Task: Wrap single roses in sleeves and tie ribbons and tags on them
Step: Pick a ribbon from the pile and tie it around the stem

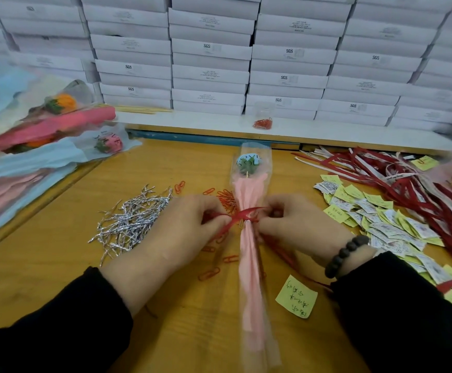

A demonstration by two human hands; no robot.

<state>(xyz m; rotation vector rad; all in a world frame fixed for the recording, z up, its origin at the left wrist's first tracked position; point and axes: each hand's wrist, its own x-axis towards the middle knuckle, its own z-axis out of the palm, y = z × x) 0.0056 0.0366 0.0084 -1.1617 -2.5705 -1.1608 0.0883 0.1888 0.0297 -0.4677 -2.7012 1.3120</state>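
Observation:
A single pale blue rose (249, 161) lies in a clear sleeve lined with pink paper (249, 265), its head pointing away from me on the wooden table (58, 265). A red ribbon (242, 216) is drawn around the narrowed middle of the sleeve. My left hand (181, 232) pinches the ribbon's left end beside the sleeve. My right hand (295, 224) pinches the right end, close against the sleeve. A yellow handwritten tag (297, 296) lies on the table by my right wrist.
Silver twist ties (130, 219) lie in a heap on the left, red paper clips (219, 197) are scattered around the sleeve. Yellow tags (381, 219) and red ribbons (413, 184) pile up on the right. Wrapped roses (58, 125) lie at far left. White boxes (211, 49) are stacked behind.

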